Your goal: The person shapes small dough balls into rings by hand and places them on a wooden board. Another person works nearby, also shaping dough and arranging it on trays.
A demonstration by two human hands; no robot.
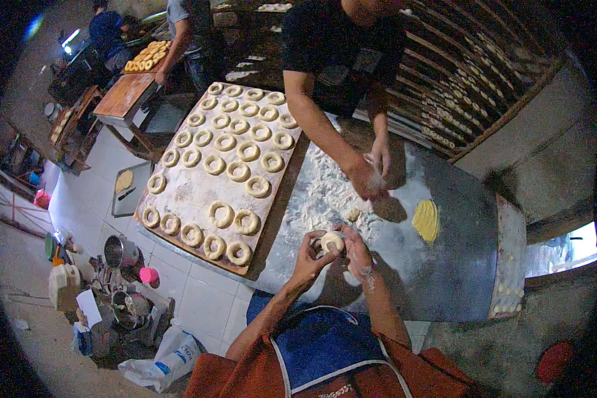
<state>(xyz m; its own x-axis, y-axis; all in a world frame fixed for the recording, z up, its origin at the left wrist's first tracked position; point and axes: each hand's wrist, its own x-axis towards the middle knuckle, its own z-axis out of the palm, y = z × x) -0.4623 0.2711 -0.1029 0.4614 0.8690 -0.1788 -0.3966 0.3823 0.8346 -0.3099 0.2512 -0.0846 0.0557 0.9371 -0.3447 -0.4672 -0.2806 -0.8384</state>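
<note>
One wooden board (179, 199) on the desk (444, 265) carries thirty-two dough rings (221, 213): twenty-four packed in its far rows, one alone at the left edge, two in the middle and five along the near edge. The left hand (310, 255) and right hand (357, 252) share one dough ball (332, 241). One small dough lump (353, 214) and one yellow patch (426, 220) lie on the desk. A co-worker's two hands (371, 174) work opposite. Two metal pots (121, 251) and one pink cup (149, 274) stand on the floor, left.
</note>
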